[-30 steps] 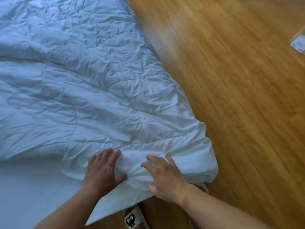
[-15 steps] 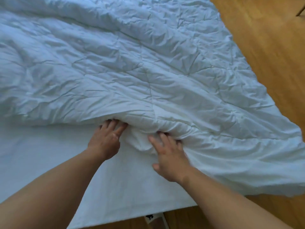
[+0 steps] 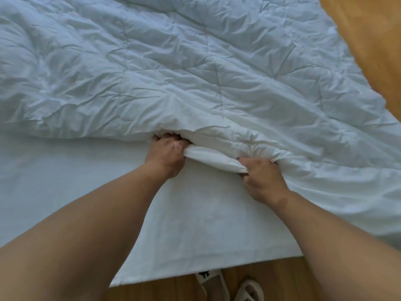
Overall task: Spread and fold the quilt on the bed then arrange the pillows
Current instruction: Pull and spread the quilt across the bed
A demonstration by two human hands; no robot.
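Gripping the bunched near hem of the quilt (image 3: 195,72), which is lying crumpled across the far part of the bed (image 3: 65,181) and overhanging its right edge, the left hand (image 3: 166,156) and right hand (image 3: 263,181) are both curling tightly around soft, light, yielding fabric, probably best taken along that hem.

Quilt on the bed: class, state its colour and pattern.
Plain white quilt, creased, with tufted stitching; best seen in the head view.

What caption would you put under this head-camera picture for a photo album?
The left hand and right hand each grip the bunched near edge of the white quilt on the sheet.
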